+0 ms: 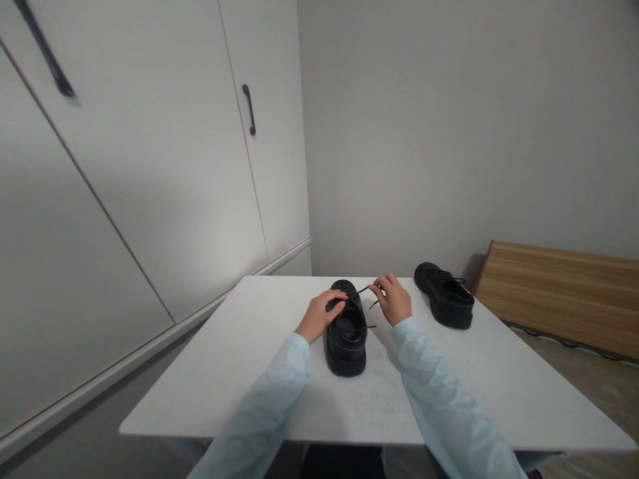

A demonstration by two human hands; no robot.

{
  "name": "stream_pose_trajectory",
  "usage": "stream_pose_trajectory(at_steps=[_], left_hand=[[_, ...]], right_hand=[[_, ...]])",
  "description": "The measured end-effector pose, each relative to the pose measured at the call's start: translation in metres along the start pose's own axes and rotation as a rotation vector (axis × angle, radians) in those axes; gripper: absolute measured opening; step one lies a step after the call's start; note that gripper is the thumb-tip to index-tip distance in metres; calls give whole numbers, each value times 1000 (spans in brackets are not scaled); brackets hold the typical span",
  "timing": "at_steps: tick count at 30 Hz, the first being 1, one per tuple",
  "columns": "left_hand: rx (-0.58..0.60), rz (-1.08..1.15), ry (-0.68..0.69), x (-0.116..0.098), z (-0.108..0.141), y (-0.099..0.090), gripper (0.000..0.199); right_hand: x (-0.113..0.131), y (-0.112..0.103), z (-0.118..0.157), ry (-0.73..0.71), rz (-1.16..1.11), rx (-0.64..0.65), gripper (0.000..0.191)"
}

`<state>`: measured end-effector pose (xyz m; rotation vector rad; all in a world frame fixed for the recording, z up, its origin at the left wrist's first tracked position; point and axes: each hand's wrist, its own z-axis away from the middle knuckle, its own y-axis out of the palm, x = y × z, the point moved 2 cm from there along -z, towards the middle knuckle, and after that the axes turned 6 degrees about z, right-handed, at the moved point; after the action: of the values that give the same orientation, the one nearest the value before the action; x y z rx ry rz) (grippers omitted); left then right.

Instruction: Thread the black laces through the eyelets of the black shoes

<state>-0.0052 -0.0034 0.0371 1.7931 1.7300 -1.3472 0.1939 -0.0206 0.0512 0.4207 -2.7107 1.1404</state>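
Shoe (346, 356), lace (362, 290) in right fingers (382, 284), closed cabinet (150, 166)

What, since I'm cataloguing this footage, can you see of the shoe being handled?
The black shoe looks like leather, with a thick dark sole. It stands upright on the white table, toe pointing away from the person, opening up. Its laces are loose: one strand runs to the pinching right hand, another crosses the opening. The left hand touches its upper.

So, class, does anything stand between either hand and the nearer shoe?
Nothing visible does: the left hand is on the nearer shoe; the right hand pinches a lace running from it. The other shoe sits off to the right.
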Motion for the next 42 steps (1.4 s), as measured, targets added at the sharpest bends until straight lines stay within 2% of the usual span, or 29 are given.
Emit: stream_pose_trajectory(at_steps=[4,9,14,18,22,29,37,42], left_hand=[[9,7,7,1,0,0,20],[-4,13,7,2,0,0,21],[-55,-3,3,4,1,0,22],[-115,-86,45,5,-2,-4,14],[-105,-91,61,4,-4,-5,15],[-75,-60,-32,9,-4,-4,17],[-62,-102,-26,9,-3,-2,17],[-63,-43,-54,13,-2,2,16]], right_hand=[[-2,1,0,-7,-14,53,33],[8,2,4,-106,-60,139,31],[12,7,6,-170,-240,284,37],[12,18,8,-226,-412,380,50],[10,27,11,-218,-476,449,55],[9,29,12,-205,-503,442,57],[11,26,11,-183,-478,456,57],[12,22,11,-171,-481,459,54]])
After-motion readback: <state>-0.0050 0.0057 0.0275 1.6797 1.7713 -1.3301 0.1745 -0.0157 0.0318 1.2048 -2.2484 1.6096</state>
